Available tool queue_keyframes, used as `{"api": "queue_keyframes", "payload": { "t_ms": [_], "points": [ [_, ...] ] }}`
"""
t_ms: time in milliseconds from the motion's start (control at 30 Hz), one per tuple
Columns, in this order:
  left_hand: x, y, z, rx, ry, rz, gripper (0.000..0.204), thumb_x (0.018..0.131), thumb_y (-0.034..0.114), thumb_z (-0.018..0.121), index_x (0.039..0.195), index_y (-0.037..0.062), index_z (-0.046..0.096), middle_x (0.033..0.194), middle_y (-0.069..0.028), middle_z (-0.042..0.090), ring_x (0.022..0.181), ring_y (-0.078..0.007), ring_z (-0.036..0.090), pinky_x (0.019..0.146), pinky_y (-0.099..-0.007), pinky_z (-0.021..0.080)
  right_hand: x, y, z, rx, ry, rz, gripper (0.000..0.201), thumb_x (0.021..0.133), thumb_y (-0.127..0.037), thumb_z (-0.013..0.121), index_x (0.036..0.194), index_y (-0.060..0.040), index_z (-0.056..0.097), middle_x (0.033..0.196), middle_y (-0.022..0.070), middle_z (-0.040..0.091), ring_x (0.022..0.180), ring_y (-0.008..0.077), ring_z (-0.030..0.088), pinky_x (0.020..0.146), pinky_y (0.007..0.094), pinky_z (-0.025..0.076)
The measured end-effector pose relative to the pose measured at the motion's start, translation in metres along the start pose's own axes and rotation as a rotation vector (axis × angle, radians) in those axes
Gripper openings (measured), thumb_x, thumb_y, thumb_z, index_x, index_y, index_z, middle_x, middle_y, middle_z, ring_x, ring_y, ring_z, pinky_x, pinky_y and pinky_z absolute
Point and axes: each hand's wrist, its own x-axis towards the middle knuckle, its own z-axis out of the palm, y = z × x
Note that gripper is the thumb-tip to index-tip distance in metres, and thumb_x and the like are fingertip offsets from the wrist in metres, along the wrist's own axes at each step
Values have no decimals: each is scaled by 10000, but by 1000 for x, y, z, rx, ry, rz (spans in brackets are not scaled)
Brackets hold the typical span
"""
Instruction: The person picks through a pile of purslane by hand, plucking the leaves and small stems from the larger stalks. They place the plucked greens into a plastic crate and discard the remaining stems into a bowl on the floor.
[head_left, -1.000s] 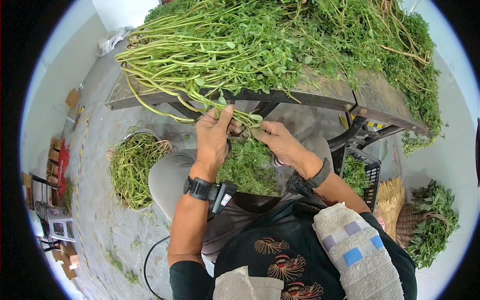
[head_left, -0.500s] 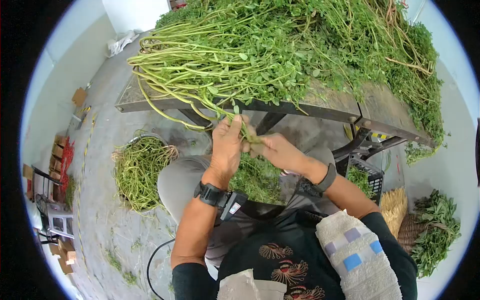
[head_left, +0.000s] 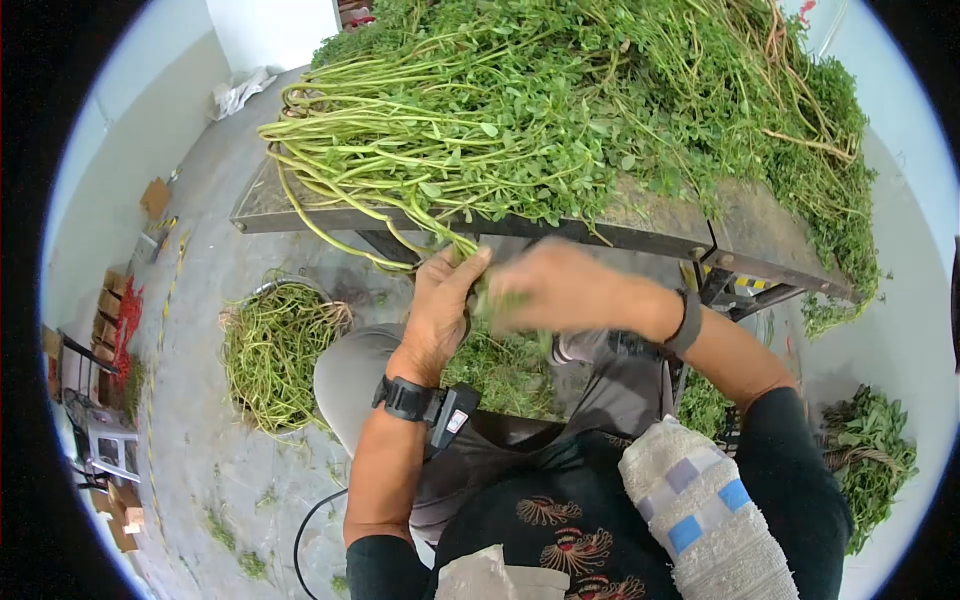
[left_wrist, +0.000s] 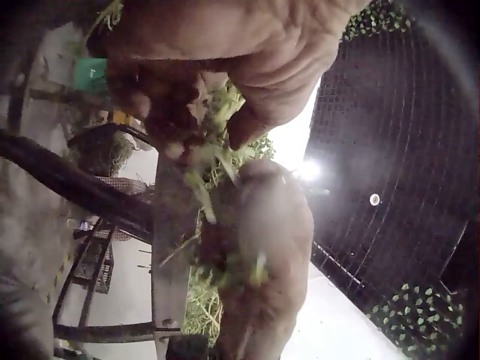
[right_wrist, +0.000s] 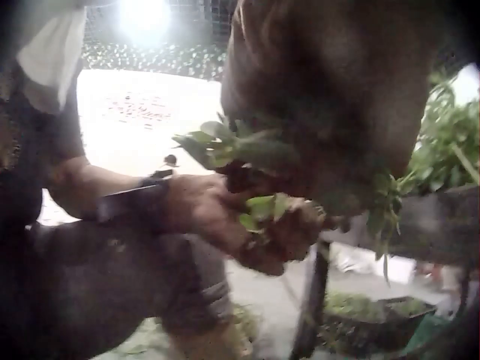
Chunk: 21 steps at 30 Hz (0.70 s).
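Long green stems [head_left: 370, 185] lie on the table, and some hang over its front edge. At their lower ends, the left hand [head_left: 440, 300] pinches a few stems between thumb and fingers. The right hand [head_left: 565, 288], blurred, is just beside it with its fingers curled round green sprigs [head_left: 500, 303]. In the left wrist view, leafy bits [left_wrist: 221, 161] show between the two hands. The right wrist view shows leaves [right_wrist: 262, 210] at the left hand [right_wrist: 240, 229], with the right hand [right_wrist: 322, 97] dark above them.
The wooden table [head_left: 640, 210] bears a large leafy heap [head_left: 640, 90]. A round container of stems [head_left: 275, 355] stands on the floor at left. More greens [head_left: 500, 375] lie below the hands, and a leafy bundle [head_left: 870, 450] is at far right. Loose bits [head_left: 225, 530] litter the floor.
The right hand has moved up with a blur and turned across beside the left hand, sprigs in its fingers. The left hand has stayed near the stem ends, slightly lower.
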Motion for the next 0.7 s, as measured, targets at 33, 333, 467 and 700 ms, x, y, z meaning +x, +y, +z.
{"api": "queue_keyframes", "payload": {
  "t_ms": [33, 333, 467, 700],
  "points": [
    [0, 5, 1, 93, 30, 47, 210, 868, 245, 629, 882, 46, 562, 708, 23, 545, 592, -39, 471, 508, -170, 344, 7, 6, -10, 4, 237, 22, 178, 767, -287, 633, 825, -118, 637, 715, 133, 620, 703, 332, 617, 634, 412, 500],
    [19, 28, 5, -101, 170, 145, 246, 913, 304, 563, 969, 65, 565, 857, -14, 602, 786, -122, 566, 651, -293, 467, 29, 32, -6, -76, 613, 137, 280, 784, -201, 607, 1044, -98, 611, 771, 189, 623, 719, 356, 600, 643, 423, 476],
    [20, 25, 6, -172, 160, 260, 197, 902, 237, 581, 982, 58, 568, 899, -43, 620, 819, -151, 589, 683, -308, 484, 30, 38, -24, 42, 543, 332, 314, 810, -143, 597, 1104, -32, 600, 1000, 168, 650, 907, 267, 635, 806, 335, 474],
    [24, 39, -5, -385, 65, 122, 162, 897, 193, 582, 981, 55, 564, 717, -27, 541, 645, -137, 510, 563, -264, 408, 37, 52, -34, -60, 519, 335, 309, 797, -170, 607, 1084, -58, 626, 927, 170, 661, 844, 266, 637, 780, 342, 474]
  ]
}}
